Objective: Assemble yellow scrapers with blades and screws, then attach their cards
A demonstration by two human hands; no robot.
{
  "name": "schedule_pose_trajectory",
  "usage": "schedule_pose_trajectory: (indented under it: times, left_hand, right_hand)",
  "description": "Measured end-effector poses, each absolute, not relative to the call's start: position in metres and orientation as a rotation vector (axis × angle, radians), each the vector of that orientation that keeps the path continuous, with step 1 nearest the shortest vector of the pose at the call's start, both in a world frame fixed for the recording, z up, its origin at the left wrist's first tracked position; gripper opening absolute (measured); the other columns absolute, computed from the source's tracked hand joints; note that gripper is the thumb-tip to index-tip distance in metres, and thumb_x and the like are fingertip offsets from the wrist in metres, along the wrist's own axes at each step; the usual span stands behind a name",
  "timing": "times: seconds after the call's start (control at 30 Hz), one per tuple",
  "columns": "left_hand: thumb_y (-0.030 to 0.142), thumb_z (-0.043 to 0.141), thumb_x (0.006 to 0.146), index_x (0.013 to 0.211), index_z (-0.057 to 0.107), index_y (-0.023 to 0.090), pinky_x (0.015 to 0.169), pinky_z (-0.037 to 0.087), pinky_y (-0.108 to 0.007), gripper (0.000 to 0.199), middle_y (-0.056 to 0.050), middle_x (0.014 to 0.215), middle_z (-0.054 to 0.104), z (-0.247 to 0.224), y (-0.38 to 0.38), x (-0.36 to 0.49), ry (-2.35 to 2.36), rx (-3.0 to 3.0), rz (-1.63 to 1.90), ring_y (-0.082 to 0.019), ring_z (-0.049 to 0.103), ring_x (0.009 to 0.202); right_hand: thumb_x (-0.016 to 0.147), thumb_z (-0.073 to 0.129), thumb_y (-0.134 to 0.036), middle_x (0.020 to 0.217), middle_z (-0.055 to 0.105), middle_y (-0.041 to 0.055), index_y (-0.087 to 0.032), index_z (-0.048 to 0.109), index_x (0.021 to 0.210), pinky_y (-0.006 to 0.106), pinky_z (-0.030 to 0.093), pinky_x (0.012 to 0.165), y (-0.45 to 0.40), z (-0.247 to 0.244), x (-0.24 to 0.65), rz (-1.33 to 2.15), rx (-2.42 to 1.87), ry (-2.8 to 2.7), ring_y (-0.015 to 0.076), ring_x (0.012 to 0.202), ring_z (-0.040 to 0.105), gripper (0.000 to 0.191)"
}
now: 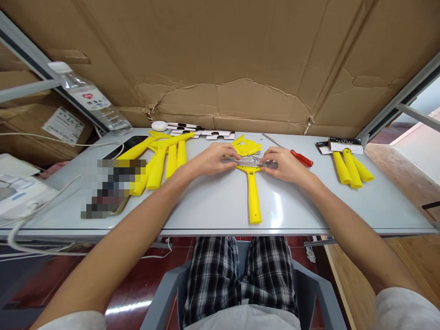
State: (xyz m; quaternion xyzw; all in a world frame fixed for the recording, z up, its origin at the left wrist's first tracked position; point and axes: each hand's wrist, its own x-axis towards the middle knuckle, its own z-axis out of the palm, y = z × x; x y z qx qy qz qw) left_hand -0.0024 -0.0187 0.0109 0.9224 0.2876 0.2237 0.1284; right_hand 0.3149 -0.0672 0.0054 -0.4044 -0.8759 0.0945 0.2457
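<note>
In front of me on the white table lies a yellow T-shaped scraper handle point(253, 195), its grip towards me. A flat silver metal strip point(248, 163) runs across its wide head. My left hand point(217, 159) pinches the strip's left end, and my right hand point(282, 164) pinches its right end, fingers closed. Just behind the strip sit flat yellow plastic pieces point(248, 147) and a small heap of metal bits point(254, 157), partly hidden. A screwdriver with a red handle point(301, 158) lies beyond my right hand.
Several yellow handles point(157, 169) are piled at left, near a dark phone point(129, 145) and a pixelated object point(113, 188). At right lie yellow handles with black-and-white cards point(349, 168). A plastic bottle point(91, 98) leans left; cardboard point(220, 55) walls the back.
</note>
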Motion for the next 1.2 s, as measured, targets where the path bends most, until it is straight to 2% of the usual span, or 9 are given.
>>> schedule_pose_trajectory:
  times: [0.17,0.27,0.37,0.57,0.7,0.97,1.2]
  left_hand:
    - [0.040,0.060,0.103,0.124,0.083,0.020,0.113,0.054,-0.050,0.037,-0.012,0.127,0.083,0.014,-0.014,-0.008,1.038,2.724,0.673,-0.031,0.074,0.120]
    - [0.040,0.057,0.102,0.134,0.080,0.019,0.122,0.049,-0.055,0.044,-0.014,0.140,0.079,0.012,-0.010,-0.012,1.185,2.725,0.644,-0.035,0.070,0.134]
    - [0.040,0.052,0.103,0.141,0.076,0.016,0.124,0.048,-0.056,0.051,-0.017,0.147,0.075,0.010,-0.008,-0.016,1.289,2.729,0.572,-0.037,0.067,0.139]
    - [0.033,0.049,0.100,0.136,0.079,0.016,0.119,0.052,-0.053,0.050,-0.017,0.139,0.079,0.005,-0.003,-0.017,1.383,2.758,0.451,-0.037,0.070,0.133]
    - [0.031,0.050,0.097,0.128,0.084,0.018,0.114,0.055,-0.051,0.047,-0.015,0.131,0.083,-0.001,0.003,-0.018,1.383,2.740,0.421,-0.036,0.074,0.126]
    - [0.032,0.053,0.096,0.124,0.085,0.018,0.109,0.057,-0.046,0.045,-0.014,0.128,0.084,-0.005,0.008,-0.019,1.406,2.685,0.463,-0.034,0.076,0.119]
    - [0.030,0.053,0.092,0.121,0.086,0.020,0.108,0.057,-0.046,0.046,-0.014,0.123,0.085,-0.002,0.006,-0.019,1.428,2.668,0.520,-0.033,0.077,0.114]
  right_hand:
    - [0.101,0.070,-0.032,0.124,0.082,0.0100,-0.023,0.083,0.127,0.056,0.057,0.109,-0.066,0.011,0.318,0.203,-1.079,-2.432,0.0350,0.123,0.071,0.031]
    - [0.104,0.065,-0.036,0.130,0.082,0.0099,-0.023,0.082,0.132,0.057,0.057,0.112,-0.065,0.010,0.319,0.195,-1.083,-2.438,0.0351,0.127,0.071,0.035]
    - [0.107,0.058,-0.034,0.134,0.081,0.0100,-0.023,0.082,0.132,0.057,0.056,0.114,-0.062,0.006,0.322,0.184,-1.126,-2.412,0.0345,0.132,0.070,0.035]
    - [0.108,0.051,-0.028,0.128,0.082,0.0092,-0.024,0.083,0.116,0.051,0.056,0.111,-0.054,0.000,0.330,0.174,-1.214,-2.423,0.0327,0.125,0.073,0.033]
    - [0.107,0.050,-0.028,0.126,0.082,0.0093,-0.024,0.083,0.117,0.048,0.054,0.110,-0.051,-0.001,0.334,0.185,-1.256,-2.418,0.0323,0.123,0.073,0.035]
    - [0.105,0.051,-0.028,0.129,0.082,0.0102,-0.021,0.083,0.125,0.046,0.054,0.108,-0.047,0.003,0.341,0.186,-1.298,-2.402,0.0326,0.124,0.073,0.038]
    - [0.104,0.056,-0.030,0.125,0.084,0.0094,-0.022,0.085,0.123,0.046,0.057,0.106,-0.045,0.001,0.344,0.162,-1.295,-2.377,0.0325,0.119,0.075,0.035]
